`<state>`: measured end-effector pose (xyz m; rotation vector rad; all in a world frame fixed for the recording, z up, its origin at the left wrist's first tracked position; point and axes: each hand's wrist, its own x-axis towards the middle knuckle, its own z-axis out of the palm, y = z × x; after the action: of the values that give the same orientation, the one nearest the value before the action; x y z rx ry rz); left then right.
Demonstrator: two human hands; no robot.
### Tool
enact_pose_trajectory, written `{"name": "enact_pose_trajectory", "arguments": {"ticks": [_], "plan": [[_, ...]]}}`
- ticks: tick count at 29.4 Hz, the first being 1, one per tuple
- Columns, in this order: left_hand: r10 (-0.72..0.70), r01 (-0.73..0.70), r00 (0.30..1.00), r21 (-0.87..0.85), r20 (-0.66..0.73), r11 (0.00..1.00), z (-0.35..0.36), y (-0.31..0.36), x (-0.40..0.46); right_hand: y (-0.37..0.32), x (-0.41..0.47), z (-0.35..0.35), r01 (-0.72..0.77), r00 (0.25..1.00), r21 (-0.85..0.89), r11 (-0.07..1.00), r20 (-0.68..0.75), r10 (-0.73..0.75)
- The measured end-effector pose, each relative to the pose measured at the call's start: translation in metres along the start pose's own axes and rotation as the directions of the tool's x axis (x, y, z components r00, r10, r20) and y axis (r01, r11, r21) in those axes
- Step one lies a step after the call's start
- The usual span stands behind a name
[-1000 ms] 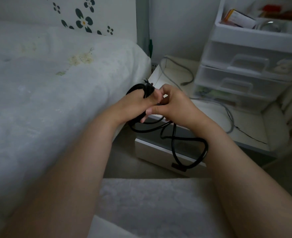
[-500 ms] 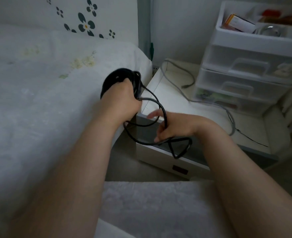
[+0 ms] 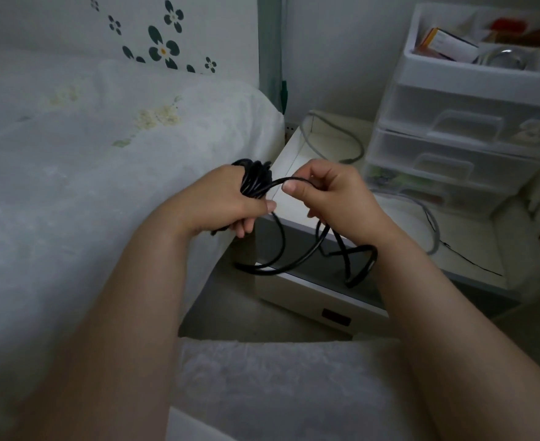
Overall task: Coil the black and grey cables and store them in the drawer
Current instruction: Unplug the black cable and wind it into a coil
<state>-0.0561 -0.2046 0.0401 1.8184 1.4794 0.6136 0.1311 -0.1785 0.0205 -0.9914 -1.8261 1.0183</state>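
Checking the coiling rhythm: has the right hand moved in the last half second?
Yes. The right hand rose from the open drawer's front edge toward the black cable.

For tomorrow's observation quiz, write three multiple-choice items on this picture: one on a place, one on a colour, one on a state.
1. Where does the grey cable lie?
A. on the bed
B. on the nightstand
C. on the floor

2. What colour is the cable in the hands?
A. black
B. red
C. white

3. How is the held cable?
A. fully coiled
B. partly coiled, loops hanging
C. lying flat

Answers:
B, it trails across the nightstand.
A, the black cable is plainly dark.
B, the left hand grips a bundle while the right hand pinches a loose strand.
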Motion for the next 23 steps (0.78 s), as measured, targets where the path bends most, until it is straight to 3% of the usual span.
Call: {"name": "enact_pose_trajectory", "arguments": {"ticks": [4, 7, 9, 12, 14, 16, 19, 21, 23], "plan": [[0.051, -0.023, 0.968, -0.116, 0.247, 0.993, -0.006, 0.004, -0.01, 0.004, 0.003, -0.005, 0.015, 1.0, -0.131, 0.991, 0.021, -0.013], [0.096, -0.008, 0.916, -0.221, 0.39, 0.975, -0.013, 0.004, -0.014, 0.004, 0.002, -0.009, -0.082, 0.972, -0.019, 0.996, 0.218, 0.084], [0.091, 0.049, 0.916, -0.336, 0.39, 0.94, -0.015, 0.001, -0.016, 0.004, 0.001, -0.014, -0.183, 0.913, 0.095, 0.978, 0.386, 0.133], [0.044, 0.049, 0.969, -0.362, 0.243, 0.931, -0.02, -0.003, -0.018, 0.001, -0.003, -0.03, -0.281, 0.825, 0.137, 0.95, 0.541, 0.166], [-0.033, 0.033, 0.999, -0.162, 0.0, 0.986, -0.02, -0.007, -0.014, 0.001, -0.006, -0.037, -0.268, 0.782, -0.044, 0.962, 0.573, 0.245], [-0.066, 0.088, 0.961, 0.07, -0.27, 0.994, -0.016, -0.012, -0.004, 0.004, -0.009, -0.036, -0.199, 0.781, -0.28, 0.939, 0.534, 0.325], [-0.007, 0.105, 0.909, 0.211, -0.418, 0.972, -0.003, -0.014, 0.007, 0.005, -0.011, -0.016, -0.1, 0.799, -0.544, 0.833, 0.455, 0.394], [0.044, 0.078, 0.899, 0.258, -0.435, 0.963, 0.003, -0.015, 0.011, 0.0, -0.014, 0.003, -0.024, 0.906, -0.645, 0.764, 0.31, 0.29], [0.066, 0.081, 0.883, 0.289, -0.465, 0.954, 0.006, -0.016, 0.015, -0.011, -0.017, 0.017, 0.083, 0.996, -0.631, 0.771, 0.036, -0.079]]}}
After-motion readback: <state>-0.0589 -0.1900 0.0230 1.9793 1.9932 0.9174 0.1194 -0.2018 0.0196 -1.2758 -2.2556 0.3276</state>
